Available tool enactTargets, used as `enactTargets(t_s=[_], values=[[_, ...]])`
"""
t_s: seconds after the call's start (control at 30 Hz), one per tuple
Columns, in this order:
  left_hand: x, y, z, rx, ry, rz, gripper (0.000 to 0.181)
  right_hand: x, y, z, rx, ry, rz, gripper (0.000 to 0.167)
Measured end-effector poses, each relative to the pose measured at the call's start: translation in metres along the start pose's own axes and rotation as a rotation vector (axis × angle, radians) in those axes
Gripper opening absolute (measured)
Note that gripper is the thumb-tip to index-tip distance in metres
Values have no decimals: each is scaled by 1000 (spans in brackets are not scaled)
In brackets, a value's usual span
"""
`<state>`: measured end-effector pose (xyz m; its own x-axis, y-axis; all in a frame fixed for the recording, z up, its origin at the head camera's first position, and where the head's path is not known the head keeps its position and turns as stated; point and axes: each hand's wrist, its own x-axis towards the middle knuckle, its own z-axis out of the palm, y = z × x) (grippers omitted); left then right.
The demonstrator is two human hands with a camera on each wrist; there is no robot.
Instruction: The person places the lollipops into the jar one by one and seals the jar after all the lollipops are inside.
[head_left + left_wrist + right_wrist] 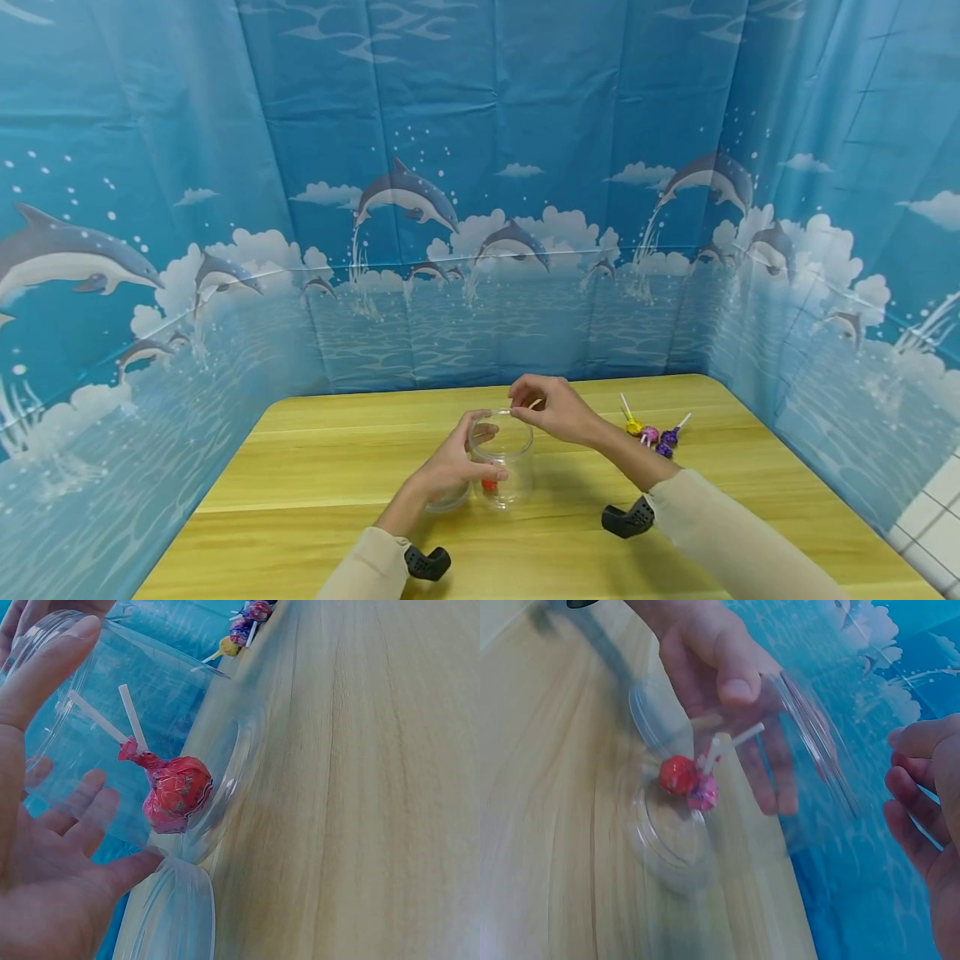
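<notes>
A clear plastic jar [517,483] stands on the table, its top uncovered. My left hand [457,462] grips it round the side, the thumb on the near wall. Inside lie a red lollipop [182,785] and a pink lollipop [703,793], their white sticks pointing up toward the mouth. My right hand [551,408] hovers at the rim, fingers loosely bent; in the right wrist view nothing shows between them. Next to the jar, partly behind my left hand, lies a clear round lid [450,502].
Several wrapped lollipops [649,434], yellow, pink and purple, lie to the right, beyond my right forearm. The wooden table [315,467] ends at a blue dolphin-print curtain [480,333]. Black wrist mounts [628,518] jut out below both sleeves.
</notes>
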<state>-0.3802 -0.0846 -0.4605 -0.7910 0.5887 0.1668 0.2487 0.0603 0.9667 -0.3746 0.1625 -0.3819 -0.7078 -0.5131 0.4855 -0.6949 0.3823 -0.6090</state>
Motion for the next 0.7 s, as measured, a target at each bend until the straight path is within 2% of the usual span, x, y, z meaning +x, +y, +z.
enactTargets(t_s=[0.4, 0.7], values=[[1, 2, 0, 9, 4, -3, 87, -18, 10, -32, -50, 25, 34, 11], [-1, -1, 0, 25, 14, -2, 92, -34, 14, -44, -74, 48, 53, 10]])
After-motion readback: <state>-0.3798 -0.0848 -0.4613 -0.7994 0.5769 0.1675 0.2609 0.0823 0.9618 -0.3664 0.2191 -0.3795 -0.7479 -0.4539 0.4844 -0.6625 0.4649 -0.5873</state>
